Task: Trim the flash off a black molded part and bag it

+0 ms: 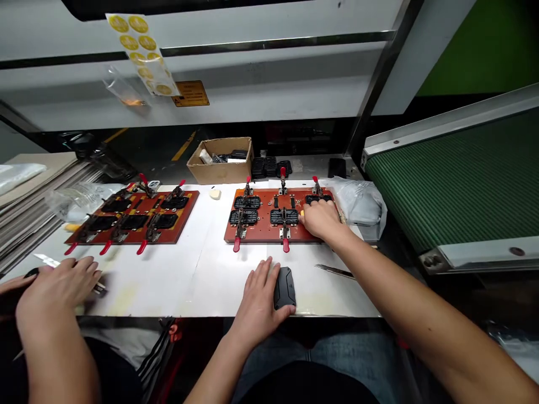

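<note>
White bench: glossy black ridged casing [284,287].

Factory assembly line, red clamp fixtures [280,216] sitting on a white worktop [189,269], green conveyor belt [458,179] running alongside, co-worker's hand [56,286] working nearby.

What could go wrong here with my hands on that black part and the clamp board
The black part lies at the table's front edge under your left hand; a nudge could tip it off. Your right hand sits among the red-handled clamps on the red board, so a finger might get pinched. A blade-like tool lies near your right forearm and could be knocked.
</note>
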Demonstrator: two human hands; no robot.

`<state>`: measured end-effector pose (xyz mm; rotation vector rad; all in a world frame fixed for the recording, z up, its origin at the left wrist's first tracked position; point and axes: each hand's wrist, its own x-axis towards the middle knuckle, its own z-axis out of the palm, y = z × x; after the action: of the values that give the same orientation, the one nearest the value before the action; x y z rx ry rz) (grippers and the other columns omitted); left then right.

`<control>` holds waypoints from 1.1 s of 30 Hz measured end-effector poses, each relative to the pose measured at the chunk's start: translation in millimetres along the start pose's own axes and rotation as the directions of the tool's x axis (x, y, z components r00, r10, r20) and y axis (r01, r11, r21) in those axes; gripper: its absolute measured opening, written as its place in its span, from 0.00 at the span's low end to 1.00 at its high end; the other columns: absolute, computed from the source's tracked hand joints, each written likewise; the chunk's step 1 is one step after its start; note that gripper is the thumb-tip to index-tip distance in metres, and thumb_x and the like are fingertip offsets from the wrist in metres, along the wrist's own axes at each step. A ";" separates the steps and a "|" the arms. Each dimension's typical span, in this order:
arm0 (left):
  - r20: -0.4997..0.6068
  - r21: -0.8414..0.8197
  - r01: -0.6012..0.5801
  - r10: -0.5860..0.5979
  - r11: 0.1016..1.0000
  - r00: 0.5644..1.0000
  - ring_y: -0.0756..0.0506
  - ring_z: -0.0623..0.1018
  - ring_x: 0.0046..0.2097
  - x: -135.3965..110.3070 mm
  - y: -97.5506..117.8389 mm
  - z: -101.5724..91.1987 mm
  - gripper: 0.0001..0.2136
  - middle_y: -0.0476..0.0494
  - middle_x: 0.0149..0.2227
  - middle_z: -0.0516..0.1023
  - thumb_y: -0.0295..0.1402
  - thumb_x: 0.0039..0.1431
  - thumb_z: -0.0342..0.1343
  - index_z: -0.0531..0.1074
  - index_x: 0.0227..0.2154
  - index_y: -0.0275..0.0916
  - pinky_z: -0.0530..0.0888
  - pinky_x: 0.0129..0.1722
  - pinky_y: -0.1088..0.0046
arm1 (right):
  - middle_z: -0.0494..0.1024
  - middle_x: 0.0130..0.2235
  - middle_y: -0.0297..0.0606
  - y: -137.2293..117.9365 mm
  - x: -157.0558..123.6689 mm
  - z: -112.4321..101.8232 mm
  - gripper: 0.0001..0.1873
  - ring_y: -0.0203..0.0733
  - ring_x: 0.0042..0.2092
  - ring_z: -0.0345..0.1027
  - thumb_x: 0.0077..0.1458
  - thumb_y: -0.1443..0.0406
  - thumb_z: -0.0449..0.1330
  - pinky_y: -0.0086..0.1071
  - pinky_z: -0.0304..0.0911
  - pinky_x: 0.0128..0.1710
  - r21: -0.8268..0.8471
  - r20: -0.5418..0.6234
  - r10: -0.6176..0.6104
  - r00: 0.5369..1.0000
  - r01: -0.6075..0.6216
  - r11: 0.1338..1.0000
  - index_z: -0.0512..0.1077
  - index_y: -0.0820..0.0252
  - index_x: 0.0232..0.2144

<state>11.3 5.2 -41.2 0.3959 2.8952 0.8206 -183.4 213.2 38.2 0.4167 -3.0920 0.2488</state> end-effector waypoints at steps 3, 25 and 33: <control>0.067 0.026 -0.065 0.063 0.998 0.996 0.31 0.53 0.76 -2.7 -9.3 4.8 0.42 0.31 0.75 0.57 0.46 0.60 0.66 0.53 0.72 0.40 0.52 0.74 0.38 | 0.80 0.47 0.60 3.7 -6.7 6.0 0.10 0.61 0.51 0.73 0.62 0.67 0.62 0.49 0.63 0.53 0.015 0.018 -0.038 0.999 0.037 0.999 0.76 0.68 0.44; -0.045 -0.057 -0.112 0.110 0.992 0.993 0.28 0.55 0.75 -0.5 -14.5 22.5 0.43 0.39 0.73 0.64 0.56 0.60 0.63 0.60 0.71 0.37 0.44 0.75 0.43 | 0.78 0.49 0.44 -9.7 -169.1 68.1 0.14 0.48 0.51 0.72 0.68 0.71 0.58 0.44 0.71 0.52 0.558 0.020 -0.445 0.895 0.360 0.748 0.71 0.55 0.54; -0.041 -0.061 -0.097 0.094 0.993 0.995 0.28 0.54 0.75 -0.4 -13.4 21.7 0.42 0.39 0.72 0.64 0.54 0.60 0.64 0.61 0.70 0.37 0.44 0.75 0.44 | 0.78 0.51 0.45 -9.8 -162.2 66.4 0.15 0.50 0.52 0.72 0.69 0.71 0.57 0.46 0.70 0.53 0.528 0.013 -0.472 0.881 0.395 0.751 0.71 0.55 0.55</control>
<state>12.5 5.0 -66.7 0.5214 2.8956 0.9415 -23.7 235.9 -31.1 1.1992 -2.8884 1.0787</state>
